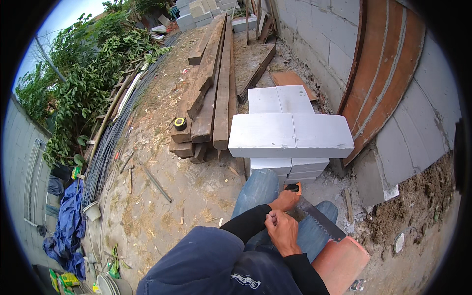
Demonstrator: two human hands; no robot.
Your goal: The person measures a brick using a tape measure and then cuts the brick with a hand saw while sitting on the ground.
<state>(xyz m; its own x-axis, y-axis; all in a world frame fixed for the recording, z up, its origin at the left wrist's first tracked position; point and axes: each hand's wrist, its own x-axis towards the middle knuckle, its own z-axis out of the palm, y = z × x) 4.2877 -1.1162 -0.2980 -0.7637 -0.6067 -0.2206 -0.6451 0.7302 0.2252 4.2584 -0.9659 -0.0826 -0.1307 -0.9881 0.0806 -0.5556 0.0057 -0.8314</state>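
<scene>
My left hand (pixel 286 201) is closed round the orange and black handle of a hand saw (pixel 320 220). The saw's toothed blade slants down to the right across my jeans, and its tip reaches an orange-red slab-like object (pixel 342 261). Against the cuff of my left sleeve (pixel 253 220) rests my right hand (pixel 283 232), its fingers curled in. Whether they pinch the cuff or anything else is hidden. Just beyond my knees stands a stack of white lightweight blocks (pixel 263 132), the upper ones lying crosswise.
Long wooden beams (pixel 222 93) lie left of the blocks, a yellow-black tape measure (pixel 180 123) on top. A hammer (pixel 130 180) and a metal rod (pixel 157 184) lie on the ground. A block wall with a brown panel (pixel 381 64) rises right; steel bars (pixel 110 147) run left.
</scene>
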